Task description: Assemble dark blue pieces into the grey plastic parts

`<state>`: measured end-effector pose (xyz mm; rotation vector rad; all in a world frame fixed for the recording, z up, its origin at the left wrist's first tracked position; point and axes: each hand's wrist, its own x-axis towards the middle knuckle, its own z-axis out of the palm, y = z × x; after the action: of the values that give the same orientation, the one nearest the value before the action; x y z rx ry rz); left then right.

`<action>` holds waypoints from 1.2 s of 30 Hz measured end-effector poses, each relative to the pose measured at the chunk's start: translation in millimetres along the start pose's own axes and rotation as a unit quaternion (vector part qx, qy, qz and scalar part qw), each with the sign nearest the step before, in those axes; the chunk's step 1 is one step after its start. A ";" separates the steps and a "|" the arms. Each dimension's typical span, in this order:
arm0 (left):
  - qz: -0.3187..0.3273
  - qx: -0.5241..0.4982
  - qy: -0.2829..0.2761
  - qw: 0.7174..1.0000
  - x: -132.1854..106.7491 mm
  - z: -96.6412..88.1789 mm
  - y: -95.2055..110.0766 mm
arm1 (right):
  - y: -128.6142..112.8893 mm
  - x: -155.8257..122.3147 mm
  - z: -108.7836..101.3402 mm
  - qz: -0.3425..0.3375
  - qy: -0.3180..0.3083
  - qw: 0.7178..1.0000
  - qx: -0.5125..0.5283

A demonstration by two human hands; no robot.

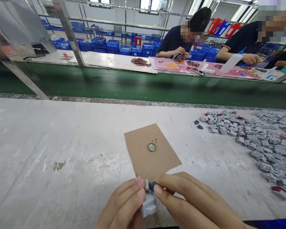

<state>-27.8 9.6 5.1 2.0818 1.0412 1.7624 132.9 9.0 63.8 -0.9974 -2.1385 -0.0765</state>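
Both hands low at the frame's bottom edge, fingertips meeting in the middle. Left hand comes in from below, thumb and forefinger pinched on a small grey block, block upright, its lower part free below the fingers. Right hand reaches in from the right, fingers long and nearly flat, tips closed on a dark blue piece pressed at the top of the grey block. The two parts touch; how far the blue one is seated, can't tell.

Just beyond the fingertips lies a cardboard sheet, flat, turned at an angle, near corner almost under the hands. A round metal cap sits near its middle, tiny specks beside it.

White tabletop is wide open to the left, only a small debris smudge there. Right side is crowded: pile of grey parts spreads to the frame edge, two loose blue bits at its left fringe, well apart from the hands.

Tabletop's far edge meets a green conveyor belt. Across it, two people work at a pink mat.
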 end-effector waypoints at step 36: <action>-0.362 -0.097 0.023 0.927 3.9 14.9 28.2 | 7.6 47.8 37.4 0.559 -0.197 0.567 0.572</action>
<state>-3.4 -4.3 20.8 1.2869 1.3511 1.4471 95.7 57.5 67.0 -1.2750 -0.9287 2.0056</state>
